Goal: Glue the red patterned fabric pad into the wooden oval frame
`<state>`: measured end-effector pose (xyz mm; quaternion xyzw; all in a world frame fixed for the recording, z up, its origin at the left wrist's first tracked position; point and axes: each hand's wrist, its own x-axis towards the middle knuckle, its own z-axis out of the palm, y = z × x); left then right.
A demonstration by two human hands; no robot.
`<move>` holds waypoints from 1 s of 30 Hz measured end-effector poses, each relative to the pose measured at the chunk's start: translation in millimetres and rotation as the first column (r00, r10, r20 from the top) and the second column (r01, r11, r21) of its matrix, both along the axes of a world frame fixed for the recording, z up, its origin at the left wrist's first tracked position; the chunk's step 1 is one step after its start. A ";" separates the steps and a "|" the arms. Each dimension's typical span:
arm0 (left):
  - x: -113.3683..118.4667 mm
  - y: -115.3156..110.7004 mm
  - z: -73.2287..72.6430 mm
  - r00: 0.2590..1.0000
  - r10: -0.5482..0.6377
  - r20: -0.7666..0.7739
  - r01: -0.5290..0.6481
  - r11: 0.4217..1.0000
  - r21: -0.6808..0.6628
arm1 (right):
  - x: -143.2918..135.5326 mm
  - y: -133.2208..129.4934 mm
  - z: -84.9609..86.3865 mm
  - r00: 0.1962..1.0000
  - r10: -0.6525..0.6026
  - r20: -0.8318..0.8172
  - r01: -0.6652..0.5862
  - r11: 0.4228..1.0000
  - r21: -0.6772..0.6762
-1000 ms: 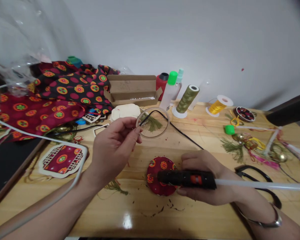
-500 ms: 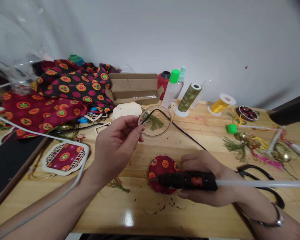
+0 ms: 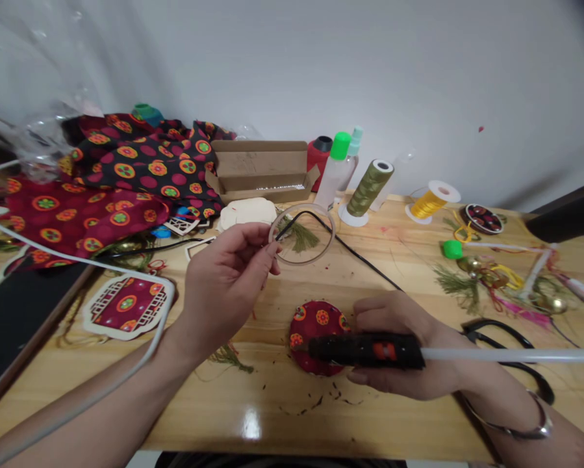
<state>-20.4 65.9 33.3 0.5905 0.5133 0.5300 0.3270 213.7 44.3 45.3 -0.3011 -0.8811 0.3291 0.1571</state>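
Observation:
Between thumb and fingers, my left hand pinches a thin pale ring by its left edge, raised above the table. My right hand is wrapped round a black glue gun with a red label; a long white glue stick runs out of its back end to the right. The gun's nozzle points left, over a round piece covered in dark red flowered fabric that lies on the table. Dark scraps are scattered in front of that disc.
Flowered cloth is heaped at the back left beside an open cardboard box. Bottles and an olive thread cone stand by the wall. Black scissors lie near my right wrist, and a black cable crosses behind the ring.
Hardly anything differs. Both hands keep their grips on the ring and the glue gun, and the view has shifted very slightly.

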 end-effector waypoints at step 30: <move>-2.7 1.9 -4.2 1.000 0.002 -0.018 -0.003 1.000 -0.020 | 34.8 12.2 2.3 0.976 0.031 -0.217 -0.098 0.947 -0.306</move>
